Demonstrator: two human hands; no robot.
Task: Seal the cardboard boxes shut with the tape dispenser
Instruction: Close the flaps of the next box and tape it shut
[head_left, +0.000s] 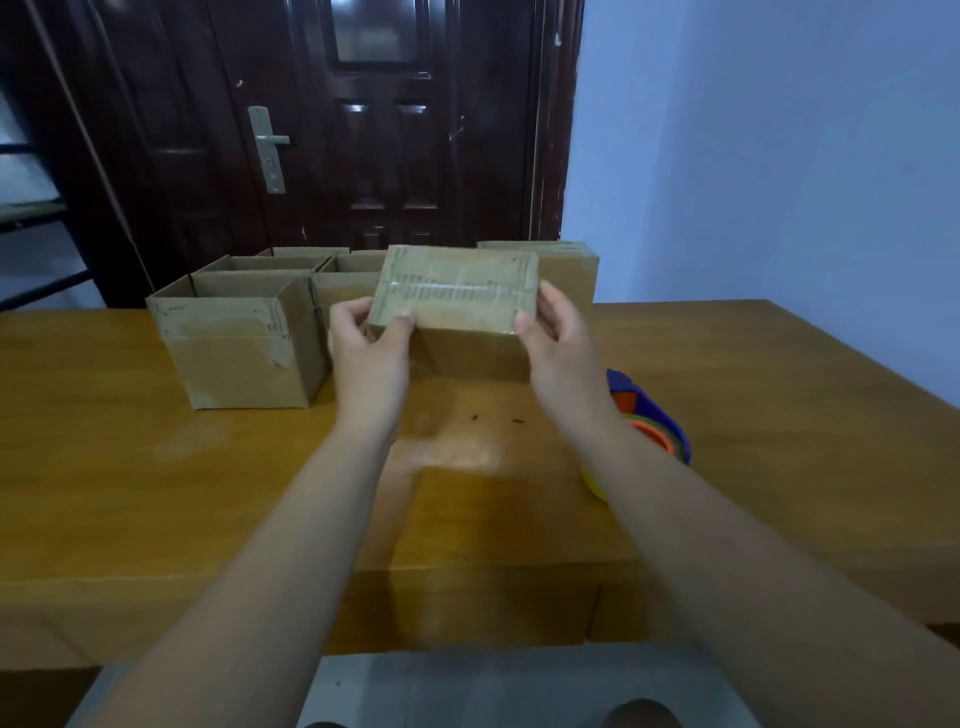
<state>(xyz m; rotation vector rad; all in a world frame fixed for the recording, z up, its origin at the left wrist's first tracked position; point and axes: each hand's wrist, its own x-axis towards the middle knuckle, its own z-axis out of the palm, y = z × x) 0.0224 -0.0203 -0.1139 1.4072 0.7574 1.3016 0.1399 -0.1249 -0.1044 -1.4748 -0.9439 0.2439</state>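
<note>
A closed cardboard box (460, 301) with clear tape along its top seam is held up over the middle of the wooden table (156, 467). My left hand (366, 345) grips its left near corner, thumb on top. My right hand (558, 340) grips its right end the same way. The tape dispenser (652, 421), blue with an orange roll, lies on the table at the right, partly hidden behind my right forearm.
Several open cardboard boxes (244, 338) stand in a cluster at the back left of the table. A closed box (566, 270) stands behind the held one. A dark door (363, 130) and a pale wall rise beyond the table's far edge.
</note>
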